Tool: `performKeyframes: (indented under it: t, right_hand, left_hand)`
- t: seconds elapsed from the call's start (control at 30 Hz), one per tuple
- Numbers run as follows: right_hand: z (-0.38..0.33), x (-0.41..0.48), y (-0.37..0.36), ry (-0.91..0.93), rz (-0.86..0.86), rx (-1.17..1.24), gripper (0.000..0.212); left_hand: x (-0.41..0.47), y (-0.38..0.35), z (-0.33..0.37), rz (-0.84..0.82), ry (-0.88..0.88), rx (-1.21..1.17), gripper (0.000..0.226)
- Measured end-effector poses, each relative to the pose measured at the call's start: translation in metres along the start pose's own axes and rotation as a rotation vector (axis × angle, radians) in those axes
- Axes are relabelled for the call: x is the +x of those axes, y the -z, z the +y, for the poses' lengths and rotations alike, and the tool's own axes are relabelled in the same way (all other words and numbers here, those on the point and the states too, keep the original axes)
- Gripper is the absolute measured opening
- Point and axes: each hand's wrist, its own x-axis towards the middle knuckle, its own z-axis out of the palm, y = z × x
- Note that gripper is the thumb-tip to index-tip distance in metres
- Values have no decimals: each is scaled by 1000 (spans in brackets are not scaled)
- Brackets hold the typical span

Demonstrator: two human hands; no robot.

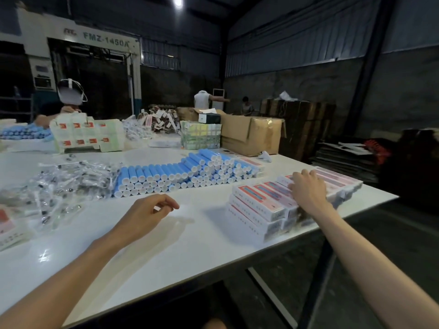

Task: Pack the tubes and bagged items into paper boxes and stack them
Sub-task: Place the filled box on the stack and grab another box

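A stack of blue tubes with white caps lies across the middle of the white table. Left of it sprawls a heap of clear bagged items. At the right edge stand stacked paper boxes, white with red tops. My right hand rests on top of that stack with its fingers bent over the upper boxes. My left hand hovers over the bare table in front of the tubes, fingers loosely curled, holding nothing.
Flat unfolded box blanks stand at the far left, where another person sits. Brown cartons and a small bundle of boxes fill the back. More boxes lie at the left edge. The table's right edge drops to dark floor.
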Motion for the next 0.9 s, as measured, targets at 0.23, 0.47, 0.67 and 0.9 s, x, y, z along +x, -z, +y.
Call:
performKeyframes:
  t: [0.23,0.47,0.67,0.9]
  right_hand:
    - [-46,10,9,75,176,180,24]
    - [-213,-4,36,356,88,1018,24]
    - [-349,-39,25,524,-204,1417,17]
    - [-396,-69,-23,596,-428,1507,15]
  left_hand:
    - [-3,23,-11,-47,71,58,21]
    - [-21,75,-50,136,250,207,23]
    - [-49,119,-83,260,396,390,21]
    - [-43,196,-117,547,465,1167,26]
